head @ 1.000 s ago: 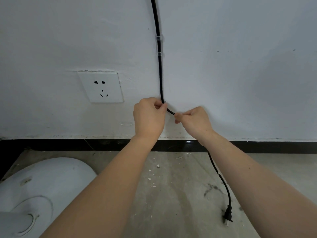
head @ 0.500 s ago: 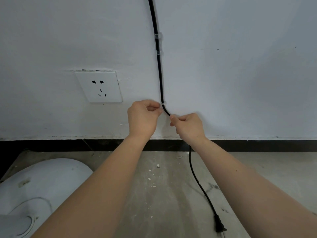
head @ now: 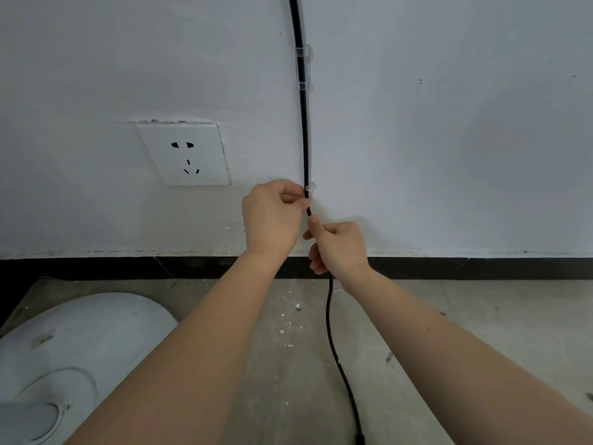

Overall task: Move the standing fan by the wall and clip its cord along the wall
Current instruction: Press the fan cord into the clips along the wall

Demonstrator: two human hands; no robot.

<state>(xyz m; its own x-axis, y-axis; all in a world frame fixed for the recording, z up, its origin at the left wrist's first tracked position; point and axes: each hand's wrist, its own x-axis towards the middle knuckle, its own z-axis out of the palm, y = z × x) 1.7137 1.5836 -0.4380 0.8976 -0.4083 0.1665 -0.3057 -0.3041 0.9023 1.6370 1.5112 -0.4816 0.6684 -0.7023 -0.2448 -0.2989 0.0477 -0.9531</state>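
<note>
Head-camera footage looks down at a white painted wall above a black skirting strip and a bare grey concrete floor. A thin black power cord is seen running down the wall from the top edge of the view. It is held against the wall by two small clear plastic clips, an upper clip and, just below it, a second clip. Lower down, a third clear plastic clip is fixed to the wall, and the cord passes through or against it; whether it is fully seated cannot be told. The left hand is curled, with thumb and forefinger pinched at the cord right beside this third clip. The right hand is closed around the cord just beneath, thumb laid along it. From the right hand the cord hangs free, crosses the skirting strip and trails over the floor between the forearms to the bottom edge, where the start of its black plug shows. A white square wall socket is set in the wall to the left of the cord, well apart from the hands. The round white plastic base of the standing fan rests on the floor at lower left, near the wall.
</note>
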